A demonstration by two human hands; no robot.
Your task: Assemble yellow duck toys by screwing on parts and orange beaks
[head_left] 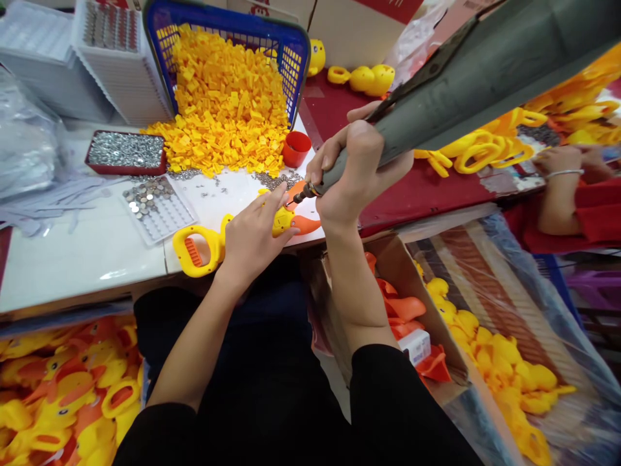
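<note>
My right hand [352, 165] is wrapped round a grey-green electric screwdriver [451, 84], which slants down to the left. Its bit tip meets the head end of a yellow plastic duck toy [198, 251] with an orange beak [305, 225], lying near the table's front edge. My left hand [255, 236] lies over the toy's middle, fingers closed about it and hiding part of it. The toy's looped handle, with an orange ridged trigger, sticks out left of that hand. Small screws [276, 181] are scattered just behind the toy, beside a red cup [295, 149].
A blue basket [301, 71] spills small yellow parts onto the white table [97, 252]. Left of it are a red tray of metal pieces [126, 152] and a white tray of discs [160, 207]. Boxes of duck parts stand below. A co-worker's arm [557, 188] is at right.
</note>
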